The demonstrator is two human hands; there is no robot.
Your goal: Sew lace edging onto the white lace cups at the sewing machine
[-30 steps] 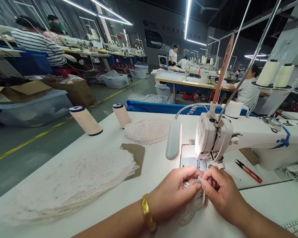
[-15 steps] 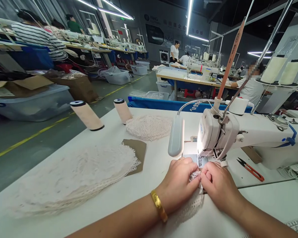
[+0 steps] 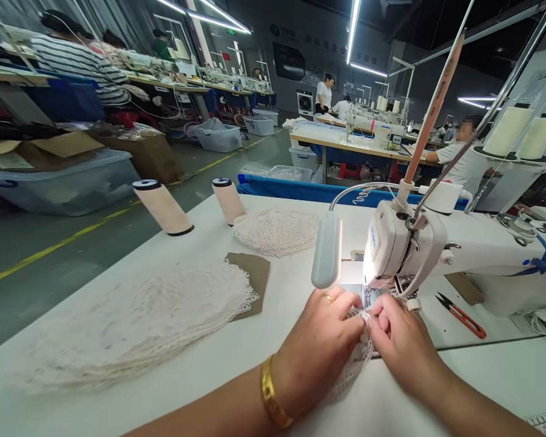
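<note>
A strip of white lace [image 3: 357, 357] runs from under the needle area of the sewing machine [image 3: 386, 246] down toward me. My left hand [image 3: 325, 337] pinches the lace from the left, with a gold ring and a gold bangle on that arm. From the other side, my right hand [image 3: 403, 337] grips the lace edge with bent fingers, just in front of the presser foot. The fingertips of both hands almost meet, and part of the lace is hidden beneath them. A lamp [image 3: 326, 252] lights the spot.
Lace pieces lie in a large stack [image 3: 141, 321] at left, over brown card [image 3: 251, 282], and a smaller stack [image 3: 275, 232] behind. Two thread cones [image 3: 162, 207] stand near the table's far edge. Orange thread snips [image 3: 461, 315] lie right of the machine. Co-workers sit beyond.
My left hand has turned slightly and its wrist has shifted a little left and down. The right hand stays nearly in place on the lace. The whole view has shifted slightly.
</note>
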